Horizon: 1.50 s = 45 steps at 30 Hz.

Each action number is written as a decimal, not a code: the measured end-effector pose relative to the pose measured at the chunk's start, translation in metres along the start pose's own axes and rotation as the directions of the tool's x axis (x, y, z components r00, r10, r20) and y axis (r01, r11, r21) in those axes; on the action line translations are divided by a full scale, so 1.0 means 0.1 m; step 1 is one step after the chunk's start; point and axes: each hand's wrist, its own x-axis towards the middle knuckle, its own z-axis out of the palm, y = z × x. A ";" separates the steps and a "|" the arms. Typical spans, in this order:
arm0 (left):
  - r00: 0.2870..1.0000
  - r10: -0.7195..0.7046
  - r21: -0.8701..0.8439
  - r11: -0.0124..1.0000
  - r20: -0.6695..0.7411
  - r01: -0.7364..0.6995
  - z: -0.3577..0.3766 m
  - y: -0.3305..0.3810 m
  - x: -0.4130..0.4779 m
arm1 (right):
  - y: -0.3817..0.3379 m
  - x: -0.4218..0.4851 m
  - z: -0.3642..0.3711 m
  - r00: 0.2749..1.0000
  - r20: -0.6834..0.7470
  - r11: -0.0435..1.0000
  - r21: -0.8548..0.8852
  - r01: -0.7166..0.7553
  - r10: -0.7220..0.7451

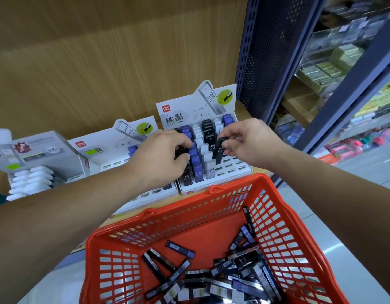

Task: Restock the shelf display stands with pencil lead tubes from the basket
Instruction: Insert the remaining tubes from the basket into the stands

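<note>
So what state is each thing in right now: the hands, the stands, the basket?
Left hand: grips black tubes at the right stand.
Right hand: pinches one black tube, upright.
Right stand: partly filled, right slots empty.
Middle stand: many slots empty.
Basket: holds loose tubes, lying flat.

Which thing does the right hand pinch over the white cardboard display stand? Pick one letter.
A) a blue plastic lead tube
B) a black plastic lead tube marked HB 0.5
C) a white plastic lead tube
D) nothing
B: the right hand pinches a black rectangular plastic lead tube printed HB 0.5, over the open slots of the white cardboard display stand.
</note>
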 end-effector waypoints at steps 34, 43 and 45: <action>0.493 -0.600 0.298 0.773 0.630 0.560 2.28 -0.56 -2.61 | 1.21 -1.98 1.99 0.530 0.447 0.562 -0.824 -0.070 0.721; 0.770 -0.440 0.361 0.886 0.462 0.290 2.47 -0.64 -2.43 | 1.42 -1.71 2.08 0.715 0.484 0.516 -0.833 0.200 0.504; 0.782 -0.451 0.386 0.875 0.430 0.292 2.44 -0.68 -2.31 | 1.43 -1.61 2.02 0.777 0.437 0.562 -0.816 0.131 0.453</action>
